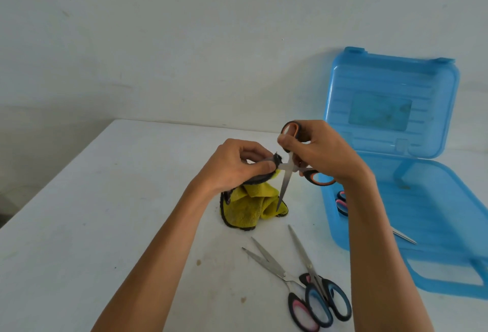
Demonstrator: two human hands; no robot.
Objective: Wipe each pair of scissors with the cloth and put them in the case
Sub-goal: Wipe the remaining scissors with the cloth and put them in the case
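Note:
My right hand [320, 152] grips the orange-and-black handles of a pair of scissors [286, 183], held spread apart above the table. One blade points down; the other runs left into the yellow cloth [250, 207], which my left hand [235, 166] pinches around that blade. The rest of the cloth hangs down and rests on the table. The blue case [435, 215] lies open at the right with its lid upright. One pair of pink-and-blue-handled scissors [342, 206] lies inside it, partly hidden by my right forearm.
Two more pairs of scissors lie on the white table [105, 212] near the front: a pink-handled pair [280, 276] with its blades spread and a blue-handled pair [314, 276] across it. A white wall stands behind the table.

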